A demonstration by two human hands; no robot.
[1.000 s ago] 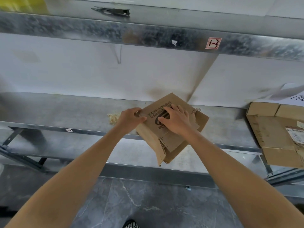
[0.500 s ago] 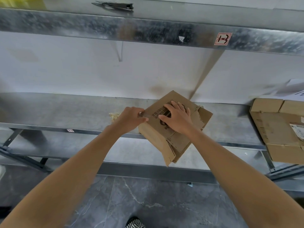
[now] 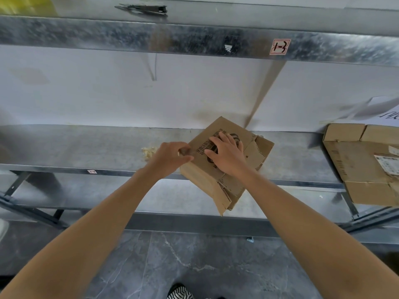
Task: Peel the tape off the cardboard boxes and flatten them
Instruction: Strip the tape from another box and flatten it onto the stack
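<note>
A small brown cardboard box (image 3: 203, 180) with black print lies tilted over the front edge of the metal shelf (image 3: 64, 147), its lower flaps hanging past the edge. My right hand (image 3: 226, 154) lies flat on its printed top with fingers spread. My left hand (image 3: 170, 156) is at the box's left corner, thumb and fingers pinching a brownish strip of tape (image 3: 185, 151) there. A small crumpled wad of peeled tape (image 3: 149, 151) lies on the shelf just left of my left hand.
Flattened cardboard boxes (image 3: 362, 167) lie stacked at the shelf's right end. A higher metal shelf (image 3: 194, 39) with a red-framed label (image 3: 280, 46) runs above. Dark scissors (image 3: 144, 9) lie on top of it. Grey tiled floor (image 3: 194, 255) is below.
My left hand has pulled slightly left from the box corner, drawing the tape strip out. The right hand stays pressed on the box top.
</note>
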